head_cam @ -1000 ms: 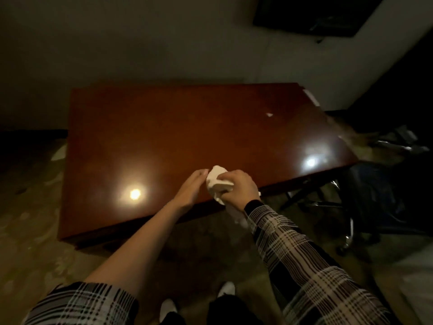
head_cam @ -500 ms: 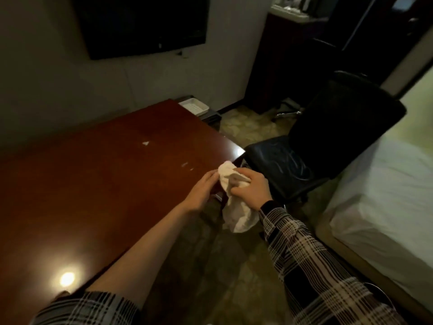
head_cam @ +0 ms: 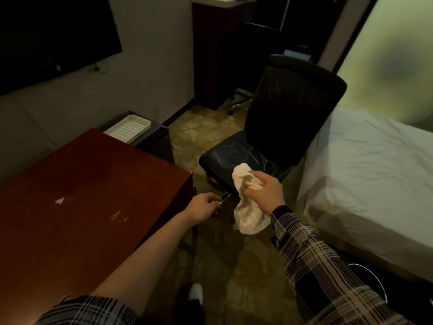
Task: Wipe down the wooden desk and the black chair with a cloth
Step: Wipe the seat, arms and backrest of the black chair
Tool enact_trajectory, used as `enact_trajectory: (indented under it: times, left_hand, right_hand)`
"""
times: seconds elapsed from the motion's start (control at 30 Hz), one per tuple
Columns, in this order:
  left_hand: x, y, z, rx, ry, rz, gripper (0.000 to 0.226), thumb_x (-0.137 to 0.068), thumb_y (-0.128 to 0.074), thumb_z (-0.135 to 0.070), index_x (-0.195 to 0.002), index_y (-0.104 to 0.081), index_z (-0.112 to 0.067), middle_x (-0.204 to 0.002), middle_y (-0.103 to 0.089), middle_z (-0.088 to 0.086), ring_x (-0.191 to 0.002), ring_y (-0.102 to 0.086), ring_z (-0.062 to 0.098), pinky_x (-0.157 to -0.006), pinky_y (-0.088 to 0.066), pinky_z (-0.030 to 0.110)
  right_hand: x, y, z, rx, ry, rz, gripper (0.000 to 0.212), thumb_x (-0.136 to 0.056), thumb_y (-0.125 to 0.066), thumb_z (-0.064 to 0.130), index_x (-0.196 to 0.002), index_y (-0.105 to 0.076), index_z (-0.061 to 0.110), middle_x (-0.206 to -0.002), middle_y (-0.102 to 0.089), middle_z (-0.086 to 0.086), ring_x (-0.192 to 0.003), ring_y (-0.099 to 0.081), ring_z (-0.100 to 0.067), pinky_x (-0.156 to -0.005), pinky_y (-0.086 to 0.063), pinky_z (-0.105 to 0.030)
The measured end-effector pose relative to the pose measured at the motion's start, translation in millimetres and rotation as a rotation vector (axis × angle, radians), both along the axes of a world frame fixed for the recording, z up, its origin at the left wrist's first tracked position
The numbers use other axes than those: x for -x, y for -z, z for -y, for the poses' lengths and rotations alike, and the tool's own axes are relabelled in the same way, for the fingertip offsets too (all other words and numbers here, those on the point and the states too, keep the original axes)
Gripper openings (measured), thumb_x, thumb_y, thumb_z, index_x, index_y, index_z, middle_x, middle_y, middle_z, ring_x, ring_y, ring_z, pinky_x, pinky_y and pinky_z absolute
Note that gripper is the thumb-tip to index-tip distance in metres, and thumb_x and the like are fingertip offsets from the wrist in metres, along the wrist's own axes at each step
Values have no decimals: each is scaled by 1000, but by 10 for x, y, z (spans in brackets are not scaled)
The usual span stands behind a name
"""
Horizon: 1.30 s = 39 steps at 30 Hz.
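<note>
The right hand (head_cam: 267, 192) holds a white cloth (head_cam: 248, 207), its grip clamped on the bunched upper part with the fingers curled round it, while the rest of the cloth hangs loose below the hand, above the patterned floor (head_cam: 225, 266). The top of the cloth shows just in front of the near edge of the black chair (head_cam: 276, 127); whether it touches the seat cannot be told. The seat bears pale smear marks, and the chair's tall back stands upright beside the bed (head_cam: 365, 174), which is covered with a light sheet. The left hand (head_cam: 202, 206) hangs off the counter's right corner, its fingers loosely curled, its grip holding nothing that can be made out; a thin bright metal part (head_cam: 225, 198) shows just beyond its fingertips, touching or not is unclear. The wooden counter (head_cam: 77, 207) fills the lower left, with a small white scrap (head_cam: 59, 201) and a few pale spots on its top. Behind its far corner sits a white tray (head_cam: 127, 128) on a dark low cabinet. A dark screen (head_cam: 54, 36) hangs on the wall.
</note>
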State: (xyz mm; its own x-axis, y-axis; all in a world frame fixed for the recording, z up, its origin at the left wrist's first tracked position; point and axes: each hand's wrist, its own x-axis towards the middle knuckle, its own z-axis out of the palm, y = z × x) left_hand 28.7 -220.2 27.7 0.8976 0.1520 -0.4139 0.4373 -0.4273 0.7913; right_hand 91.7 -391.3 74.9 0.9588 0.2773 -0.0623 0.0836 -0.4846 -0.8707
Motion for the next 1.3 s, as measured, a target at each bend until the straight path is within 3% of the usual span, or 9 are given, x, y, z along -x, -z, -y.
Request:
enact_trajectory:
  times: [0.17,0.53,0.6,0.7,0.83,1.03,1.13,1.3]
  left_hand:
    - [-867,228,-60,11,88,-24,26,-98,-44,-17,-120,-57,-13,-97,-60,-2,-83,-59,7,-69,-46,18]
    - [-2491,880,-298,60,68,-121,22,-98,-44,-19,-115,-58,-19,-95,-60,-1,-69,-56,8,-53,-40,17]
    - [-2706,1076,-302,59,44,-144,22,-98,-45,-17,-115,-57,-18,-97,-59,0,-72,-56,9,-57,-43,20]
    - [-2970,1454,-256,16,62,-202,26,-96,-48,-16,-121,-55,-18,-111,-57,1,-92,-59,14,-76,-52,27]
    - [-3248,2027,-95,-41,89,-252,38,-92,-54,-16,-130,-49,-14,-131,-48,6,-115,-52,22,-97,-46,35]
    - [-3732,2806,138,-25,-16,-353,57,-90,-60,-19,-141,-35,-11,-143,-35,8,-128,-41,24,-105,-37,35]
    - [-4000,3177,225,-8,-145,-405,71,-87,-64,-17,-146,-25,-11,-146,-30,9,-133,-35,25,-107,-32,34]
    - [-4438,3692,370,0,-348,-456,117,-76,-77,-17,-148,15,-26,-156,1,10,-143,-9,32,-113,-19,43]
  right_hand:
    - [-702,181,79,28,84,-6,49,-73,-76,6,-120,-62,15,-107,-58,5,-99,-53,-11,-86,-43,-23]
    - [-2097,783,62,68,291,-131,51,-75,-71,2,-123,-61,14,-109,-59,3,-101,-52,-11,-85,-42,-23]
    - [-2313,995,86,85,319,-149,50,-75,-70,2,-123,-61,15,-112,-61,0,-102,-54,-12,-86,-43,-24]
    - [-2620,1364,143,93,378,-187,50,-77,-70,1,-125,-60,13,-111,-61,0,-101,-55,-13,-83,-43,-21]
    - [-2989,1935,241,157,378,-211,50,-74,-72,4,-122,-61,12,-114,-64,-3,-101,-59,-16,-90,-46,-27]
    - [-3566,2791,314,293,297,-191,50,-73,-77,12,-121,-62,11,-116,-60,-6,-105,-54,-16,-91,-39,-25]
    - [-3892,3167,326,312,256,-129,37,-73,-77,9,-108,-67,6,-102,-60,-4,-96,-52,-14,-88,-42,-31]
    - [-4503,3906,481,467,182,-71,44,-75,-72,14,-118,-64,20,-120,-54,-8,-111,-49,-25,-90,-34,-25]
